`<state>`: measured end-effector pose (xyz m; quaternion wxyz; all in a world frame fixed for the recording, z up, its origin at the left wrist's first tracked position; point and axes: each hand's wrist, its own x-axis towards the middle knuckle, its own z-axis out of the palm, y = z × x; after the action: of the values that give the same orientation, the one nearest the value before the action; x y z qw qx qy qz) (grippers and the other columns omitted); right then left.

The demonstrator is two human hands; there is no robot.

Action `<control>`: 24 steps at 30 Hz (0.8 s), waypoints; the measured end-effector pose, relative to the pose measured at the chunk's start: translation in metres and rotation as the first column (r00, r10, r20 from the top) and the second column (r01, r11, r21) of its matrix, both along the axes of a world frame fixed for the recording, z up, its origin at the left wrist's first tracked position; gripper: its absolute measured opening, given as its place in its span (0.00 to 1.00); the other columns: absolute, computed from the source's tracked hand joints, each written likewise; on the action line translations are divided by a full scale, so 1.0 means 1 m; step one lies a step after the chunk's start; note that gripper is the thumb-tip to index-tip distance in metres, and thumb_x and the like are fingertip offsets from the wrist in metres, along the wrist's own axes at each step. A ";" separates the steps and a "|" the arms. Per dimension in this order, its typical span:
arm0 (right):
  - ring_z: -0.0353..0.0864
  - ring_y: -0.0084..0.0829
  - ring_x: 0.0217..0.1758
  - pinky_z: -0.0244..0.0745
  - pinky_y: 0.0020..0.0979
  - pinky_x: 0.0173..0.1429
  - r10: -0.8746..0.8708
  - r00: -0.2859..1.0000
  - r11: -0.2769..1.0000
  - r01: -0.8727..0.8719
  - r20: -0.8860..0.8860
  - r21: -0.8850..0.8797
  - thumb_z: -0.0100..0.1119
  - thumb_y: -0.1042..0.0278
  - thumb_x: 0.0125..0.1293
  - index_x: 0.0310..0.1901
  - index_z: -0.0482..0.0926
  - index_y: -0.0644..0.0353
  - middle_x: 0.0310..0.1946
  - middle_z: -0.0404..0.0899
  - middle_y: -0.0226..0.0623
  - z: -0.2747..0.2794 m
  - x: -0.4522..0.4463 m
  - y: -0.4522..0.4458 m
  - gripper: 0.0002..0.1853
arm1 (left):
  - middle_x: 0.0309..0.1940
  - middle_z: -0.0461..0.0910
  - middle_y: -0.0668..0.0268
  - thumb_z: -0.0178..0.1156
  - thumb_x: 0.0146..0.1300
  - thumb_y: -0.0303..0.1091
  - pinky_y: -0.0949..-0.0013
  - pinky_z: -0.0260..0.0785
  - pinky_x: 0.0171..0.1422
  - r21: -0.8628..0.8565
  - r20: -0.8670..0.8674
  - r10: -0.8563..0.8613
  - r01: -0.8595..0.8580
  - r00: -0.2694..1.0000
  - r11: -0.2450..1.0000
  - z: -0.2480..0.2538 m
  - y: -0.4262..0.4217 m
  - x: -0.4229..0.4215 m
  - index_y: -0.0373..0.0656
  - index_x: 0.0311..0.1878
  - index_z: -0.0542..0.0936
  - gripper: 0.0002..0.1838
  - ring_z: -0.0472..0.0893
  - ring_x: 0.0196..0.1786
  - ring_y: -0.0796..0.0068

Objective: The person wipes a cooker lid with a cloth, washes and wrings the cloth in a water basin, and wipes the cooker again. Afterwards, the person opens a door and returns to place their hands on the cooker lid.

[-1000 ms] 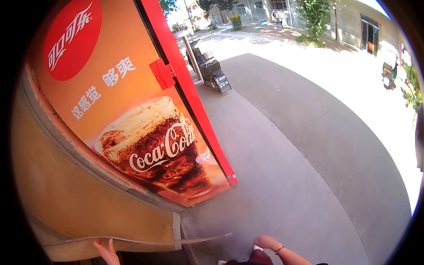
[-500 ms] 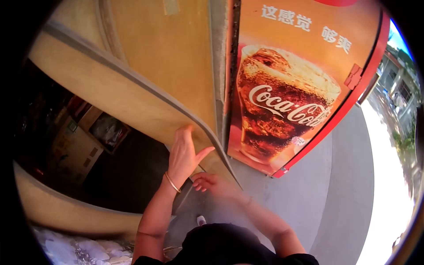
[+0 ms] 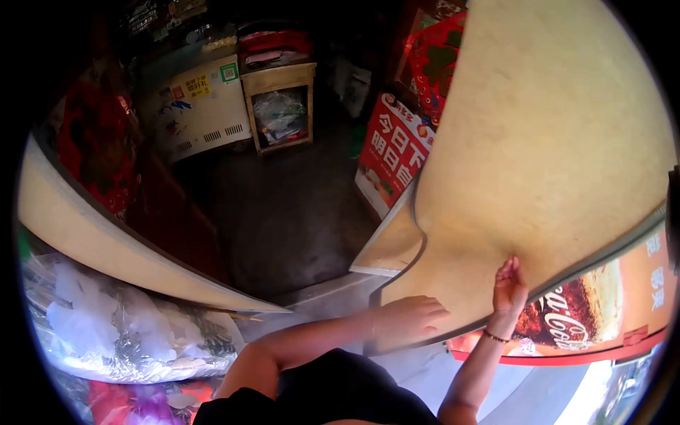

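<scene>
A pale wooden door panel [image 3: 552,134] with a dark edge fills the right side of the view. Over its lower part is my left hand [image 3: 411,316], slightly blurred, with its fingers stretched out and holding nothing visible. Whether it touches the panel I cannot tell. Further right, my right hand [image 3: 508,289], with a beaded bracelet [image 3: 496,337] at the wrist, is raised against the panel's face. Its fingers are bent and drawn together at the tips. Anything small between them is too hard to make out.
The doorway shows a dark floor [image 3: 283,219], a white cabinet [image 3: 202,110], a small wooden stand [image 3: 278,106] and a red sign [image 3: 393,152]. Plastic-wrapped goods [image 3: 134,319] lie at lower left, beside another pale panel [image 3: 92,219]. A Coca-Cola cooler [image 3: 574,312] stands behind the door panel.
The view has swung left towards the doorway, so the cooler moved to the lower right. My left hand has gone from upright to lying across; my right hand has risen to the panel.
</scene>
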<state>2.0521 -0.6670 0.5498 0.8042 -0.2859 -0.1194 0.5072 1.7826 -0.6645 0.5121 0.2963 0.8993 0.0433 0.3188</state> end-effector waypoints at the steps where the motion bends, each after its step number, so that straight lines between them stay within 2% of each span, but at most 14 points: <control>1: 0.78 0.31 0.46 0.75 0.28 0.46 0.005 0.999 1.000 -0.006 0.032 0.027 0.44 0.71 0.69 0.49 0.72 0.71 0.44 0.77 0.44 -0.003 0.018 0.001 0.13 | 0.50 0.71 0.59 0.62 0.54 0.34 0.64 0.65 0.58 0.029 0.009 0.052 -0.052 0.999 0.998 -0.022 0.009 -0.008 0.37 0.54 0.69 0.24 0.72 0.54 0.61; 3: 0.78 0.33 0.47 0.75 0.30 0.48 0.036 0.999 0.996 -0.037 0.009 0.077 0.43 0.72 0.69 0.49 0.72 0.72 0.46 0.77 0.45 0.011 0.037 0.003 0.13 | 0.48 0.72 0.60 0.62 0.55 0.34 0.64 0.66 0.56 0.060 0.027 0.126 -0.127 0.992 0.990 -0.052 0.034 -0.025 0.38 0.52 0.70 0.22 0.73 0.52 0.61; 5: 0.77 0.34 0.47 0.75 0.31 0.50 -0.027 0.997 0.994 0.020 0.066 0.109 0.42 0.72 0.70 0.49 0.72 0.72 0.46 0.76 0.46 0.012 0.061 0.003 0.14 | 0.48 0.73 0.59 0.61 0.57 0.35 0.64 0.66 0.56 -0.098 -0.064 0.320 -0.325 0.945 0.941 -0.074 0.055 -0.034 0.38 0.52 0.71 0.21 0.73 0.52 0.62; 6: 0.77 0.33 0.48 0.74 0.31 0.50 -0.146 0.988 0.989 0.144 0.047 0.042 0.41 0.71 0.70 0.50 0.71 0.73 0.47 0.76 0.46 0.020 0.065 0.004 0.14 | 0.47 0.74 0.58 0.60 0.59 0.35 0.63 0.67 0.54 -0.245 -0.136 0.333 -0.358 0.933 0.901 -0.075 0.068 -0.039 0.38 0.51 0.71 0.19 0.74 0.50 0.61; 9: 0.77 0.33 0.46 0.74 0.30 0.49 -0.168 0.983 0.981 0.159 0.078 0.109 0.41 0.72 0.70 0.51 0.69 0.73 0.45 0.76 0.46 0.024 0.085 -0.001 0.14 | 0.42 0.77 0.56 0.58 0.60 0.36 0.61 0.69 0.49 -0.417 -0.410 0.334 -0.500 0.849 0.759 -0.097 0.108 -0.048 0.37 0.50 0.72 0.18 0.77 0.44 0.56; 12: 0.77 0.33 0.43 0.75 0.30 0.47 -0.262 0.953 0.955 0.233 0.152 0.185 0.40 0.71 0.71 0.50 0.70 0.72 0.43 0.76 0.45 0.020 0.106 -0.003 0.14 | 0.37 0.79 0.54 0.57 0.59 0.40 0.58 0.70 0.47 -0.308 -0.568 0.289 -0.524 0.771 0.794 -0.146 0.134 -0.057 0.37 0.45 0.75 0.17 0.79 0.41 0.55; 14: 0.77 0.33 0.42 0.73 0.32 0.47 -0.345 0.904 0.922 0.276 0.251 0.271 0.41 0.69 0.71 0.49 0.71 0.71 0.43 0.77 0.43 0.008 0.128 -0.006 0.14 | 0.32 0.79 0.52 0.57 0.58 0.43 0.56 0.70 0.44 -0.364 -0.515 0.256 -0.479 0.818 0.799 -0.198 0.145 -0.069 0.37 0.41 0.77 0.18 0.79 0.37 0.54; 15: 0.77 0.34 0.41 0.73 0.33 0.47 -0.398 0.866 0.900 0.307 0.301 0.309 0.42 0.67 0.70 0.49 0.72 0.70 0.43 0.76 0.42 0.007 0.136 0.000 0.15 | 0.30 0.79 0.51 0.57 0.58 0.45 0.56 0.70 0.42 -0.377 -0.538 0.226 -0.471 0.813 0.798 -0.228 0.151 -0.076 0.37 0.40 0.78 0.18 0.79 0.35 0.54; 16: 0.75 0.28 0.37 0.70 0.29 0.48 -0.725 0.631 0.672 0.736 0.277 0.084 0.44 0.65 0.70 0.47 0.75 0.67 0.36 0.78 0.36 0.024 0.113 0.022 0.15 | 0.28 0.79 0.51 0.56 0.58 0.45 0.55 0.70 0.41 -0.366 -0.653 0.160 -0.493 0.740 0.789 -0.262 0.159 -0.084 0.37 0.38 0.79 0.18 0.80 0.33 0.53; 17: 0.76 0.27 0.41 0.68 0.27 0.50 -0.659 0.676 0.751 0.616 0.329 0.239 0.47 0.63 0.68 0.46 0.76 0.64 0.36 0.79 0.33 -0.027 0.228 0.010 0.14 | 0.28 0.79 0.51 0.57 0.57 0.45 0.56 0.70 0.41 -0.377 -0.712 0.150 -0.553 0.686 0.743 -0.285 0.163 -0.094 0.38 0.36 0.79 0.18 0.79 0.33 0.54; 18: 0.77 0.27 0.39 0.70 0.28 0.47 -0.768 0.579 0.633 0.750 0.273 0.192 0.48 0.63 0.68 0.44 0.77 0.64 0.34 0.80 0.32 -0.032 0.256 0.022 0.14 | 0.29 0.79 0.51 0.57 0.57 0.45 0.56 0.70 0.40 -0.384 -0.762 0.138 -0.614 0.632 0.690 -0.306 0.171 -0.102 0.38 0.35 0.79 0.17 0.79 0.33 0.55; 21: 0.78 0.27 0.39 0.70 0.28 0.47 -0.846 0.331 0.426 0.891 0.419 0.155 0.48 0.63 0.68 0.44 0.77 0.63 0.33 0.80 0.32 -0.018 0.221 0.052 0.13 | 0.28 0.80 0.51 0.54 0.58 0.43 0.56 0.71 0.39 -0.381 -0.755 0.268 -0.734 0.598 0.562 -0.361 0.188 -0.124 0.39 0.31 0.80 0.16 0.79 0.31 0.57; 23: 0.78 0.27 0.39 0.71 0.28 0.46 -0.829 0.256 0.365 0.921 0.497 0.134 0.48 0.63 0.67 0.44 0.77 0.63 0.33 0.80 0.32 -0.021 0.206 0.075 0.13 | 0.25 0.80 0.54 0.51 0.59 0.42 0.56 0.71 0.38 -0.264 -0.722 0.594 -0.935 0.355 0.237 -0.372 0.198 -0.144 0.39 0.27 0.80 0.16 0.80 0.30 0.57; 24: 0.78 0.28 0.39 0.71 0.29 0.46 -0.814 0.232 0.344 0.931 0.533 0.121 0.48 0.63 0.67 0.44 0.77 0.63 0.33 0.80 0.32 -0.024 0.201 0.085 0.13 | 0.25 0.80 0.54 0.51 0.59 0.42 0.56 0.71 0.38 -0.263 -0.726 0.590 -0.935 0.353 0.237 -0.380 0.205 -0.153 0.39 0.27 0.80 0.16 0.80 0.30 0.57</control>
<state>2.2529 -0.5818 0.5261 0.8462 -0.5120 -0.0866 -0.1193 1.6292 -0.4592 0.1316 0.3591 0.6253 0.6763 0.1502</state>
